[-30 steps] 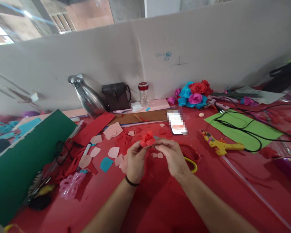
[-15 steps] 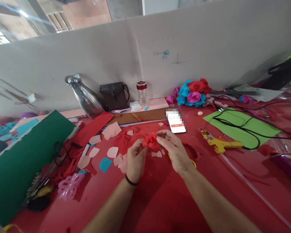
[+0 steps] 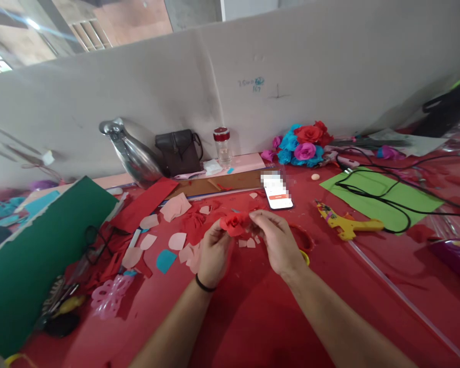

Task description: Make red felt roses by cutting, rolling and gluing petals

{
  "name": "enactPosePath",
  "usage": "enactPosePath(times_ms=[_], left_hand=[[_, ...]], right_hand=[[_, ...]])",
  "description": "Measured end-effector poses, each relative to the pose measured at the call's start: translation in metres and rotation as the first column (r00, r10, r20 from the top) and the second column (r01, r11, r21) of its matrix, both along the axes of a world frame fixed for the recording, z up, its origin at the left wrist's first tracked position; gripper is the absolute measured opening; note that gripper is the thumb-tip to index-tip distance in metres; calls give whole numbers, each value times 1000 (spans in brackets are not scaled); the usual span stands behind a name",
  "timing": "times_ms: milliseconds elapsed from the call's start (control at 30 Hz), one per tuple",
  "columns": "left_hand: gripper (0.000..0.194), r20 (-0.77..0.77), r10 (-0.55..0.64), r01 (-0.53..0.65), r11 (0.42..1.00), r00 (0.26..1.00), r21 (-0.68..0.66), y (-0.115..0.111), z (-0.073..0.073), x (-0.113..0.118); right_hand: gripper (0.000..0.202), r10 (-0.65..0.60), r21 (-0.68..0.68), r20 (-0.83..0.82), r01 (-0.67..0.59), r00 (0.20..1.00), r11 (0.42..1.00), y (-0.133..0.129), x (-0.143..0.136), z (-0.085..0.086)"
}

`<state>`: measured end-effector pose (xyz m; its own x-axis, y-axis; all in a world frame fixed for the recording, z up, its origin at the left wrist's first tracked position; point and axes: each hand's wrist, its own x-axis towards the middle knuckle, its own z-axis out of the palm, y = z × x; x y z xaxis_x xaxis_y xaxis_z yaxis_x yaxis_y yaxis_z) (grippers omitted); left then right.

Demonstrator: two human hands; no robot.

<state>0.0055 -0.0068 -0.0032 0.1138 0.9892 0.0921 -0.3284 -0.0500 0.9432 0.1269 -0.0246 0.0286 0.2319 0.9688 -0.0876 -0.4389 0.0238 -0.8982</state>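
A red paper flower (image 3: 233,224) is held above the red table (image 3: 253,317). My left hand (image 3: 214,250), with a black band at the wrist, pinches the flower's left side. The fingers of my right hand (image 3: 278,240) are closed on a red petal at the flower's right edge. Scissors with yellow and red handles (image 3: 304,257) lie partly hidden behind my right hand. Pink paper petals (image 3: 177,240) and a blue petal (image 3: 166,261) lie to the left of my hands.
Behind stand a metal jug (image 3: 132,153), a dark bag (image 3: 179,153) and a bottle (image 3: 223,148). A phone (image 3: 277,191) lies ahead. To the right are a yellow glue gun (image 3: 347,222), green paper (image 3: 375,199) and black cables. A green board (image 3: 49,255) stands left.
The flower has shifted slightly left and turned. My right fingers have moved a little outward from its centre, to its right edge. The view has shifted slightly.
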Motion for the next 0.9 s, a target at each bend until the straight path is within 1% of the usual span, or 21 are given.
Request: enactPosePath(times_ms=[67, 100, 200, 267, 333, 433, 533, 667, 767, 833, 900], left_hand=[[15, 23, -4, 4, 1000, 1000, -11, 1, -2, -1], [17, 43, -7, 8, 1000, 999, -19, 1, -3, -1], [19, 118, -23, 29, 999, 993, -47, 1, -2, -1], [19, 159, -35, 46, 997, 987, -64, 0, 1, 0], [18, 192, -48, 64, 995, 980, -79, -1, 4, 1], [17, 231, -65, 87, 992, 971, -88, -2, 8, 2], [17, 247, -81, 109, 989, 966, -100, -2, 8, 2], [14, 236, -100, 128, 986, 967, -106, -4, 9, 2], [15, 233, -115, 139, 986, 966, -91, -5, 11, 3], [16, 245, -99, 122, 989, 964, -81, -4, 11, 3], [19, 250, -57, 79, 994, 967, -78, -2, 10, 2]], right_hand=[[15, -21, 2, -37, 21, 999, 1000, 0, 0, -1], [14, -11, 2, -38, 11, 999, 1000, 0, 0, -1], [10, 108, -13, 12, -108, 994, 994, -1, 0, -3], [14, 184, -12, 60, -184, 981, 983, -2, 0, -3], [16, 213, 13, 106, -216, 971, 976, -3, -1, -1], [10, 214, 91, 168, -231, 962, 969, -4, -1, 2], [9, 203, 142, 211, -235, 956, 962, -5, -1, 3], [7, 210, 158, 253, -255, 944, 954, -5, -2, 1], [8, 218, 164, 254, -264, 942, 951, -4, -1, 0], [11, 218, 158, 237, -259, 947, 953, -5, -1, 2], [13, 222, 133, 216, -254, 951, 958, -5, -2, 3]])
